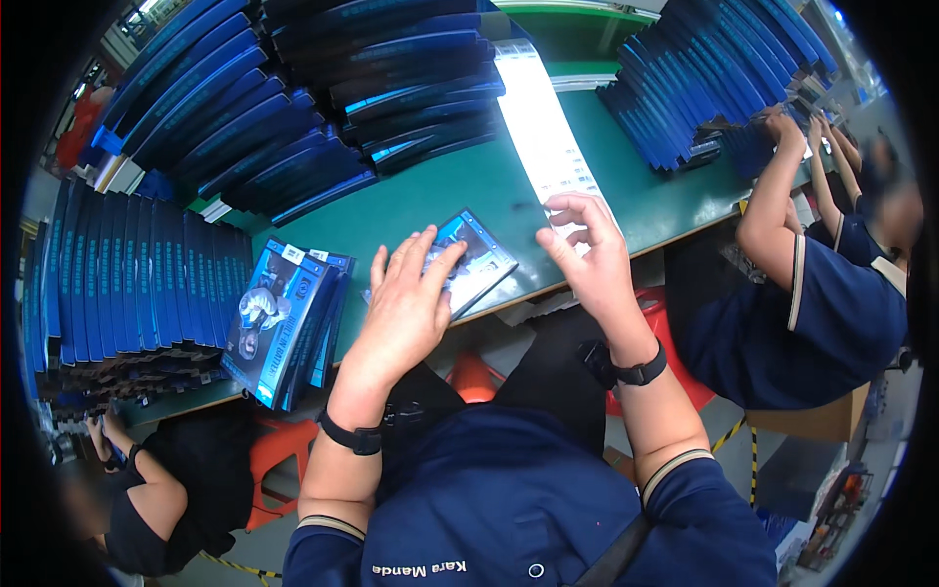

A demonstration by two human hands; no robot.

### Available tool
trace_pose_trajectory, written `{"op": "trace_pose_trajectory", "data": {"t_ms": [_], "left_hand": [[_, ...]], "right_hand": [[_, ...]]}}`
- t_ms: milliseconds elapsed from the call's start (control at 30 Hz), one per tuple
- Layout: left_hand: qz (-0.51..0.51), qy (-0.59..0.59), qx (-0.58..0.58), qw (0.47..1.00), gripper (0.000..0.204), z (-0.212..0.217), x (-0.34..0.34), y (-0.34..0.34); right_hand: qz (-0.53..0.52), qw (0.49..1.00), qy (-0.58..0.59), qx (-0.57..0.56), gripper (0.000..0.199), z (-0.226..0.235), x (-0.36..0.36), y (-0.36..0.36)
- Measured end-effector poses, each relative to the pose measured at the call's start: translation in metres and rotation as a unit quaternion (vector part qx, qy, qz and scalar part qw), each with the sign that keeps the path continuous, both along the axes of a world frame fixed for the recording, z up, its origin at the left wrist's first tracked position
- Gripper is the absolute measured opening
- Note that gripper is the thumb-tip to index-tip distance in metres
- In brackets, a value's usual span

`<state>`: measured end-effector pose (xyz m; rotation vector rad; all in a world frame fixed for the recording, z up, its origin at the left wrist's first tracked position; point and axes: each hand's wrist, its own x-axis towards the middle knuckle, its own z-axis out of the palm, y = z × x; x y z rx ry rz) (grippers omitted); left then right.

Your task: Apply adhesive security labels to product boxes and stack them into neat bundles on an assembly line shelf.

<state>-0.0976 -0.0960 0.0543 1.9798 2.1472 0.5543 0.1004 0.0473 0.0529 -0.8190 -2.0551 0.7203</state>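
Observation:
My left hand lies with fingers spread on a flat box with a dark blue and grey picture, at the table's near edge. The hand covers the box's left part. To the right, my right hand is raised over the lower end of a long white strip of labels. Its thumb and forefinger are curled toward each other. A small, thin dark piece shows at the forefinger's tip, too blurred to name. Left of my left hand, several similar picture boxes lie in a slanted pile.
Tall stacks of blue boxes stand at the far side, the left and the far right of the green table. A person works on the right, another at lower left. Red stools stand below.

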Motion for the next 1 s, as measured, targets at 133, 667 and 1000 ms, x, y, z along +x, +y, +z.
{"op": "trace_pose_trajectory", "data": {"t_ms": [133,667,1000], "left_hand": [[-0.032,-0.034,-0.019,0.999,0.052,0.004,-0.002,0.005],[-0.035,-0.038,0.010,0.999,0.076,0.000,0.010,0.015],[-0.044,-0.002,0.021,0.999,0.072,-0.009,0.023,0.024]], "right_hand": [[0.055,0.931,0.132,-0.336,0.011,-0.017,-0.007,0.011],[0.008,0.971,0.012,-0.240,0.009,-0.029,-0.010,0.006],[0.007,0.981,0.020,-0.192,0.010,-0.031,-0.012,0.001]]}}
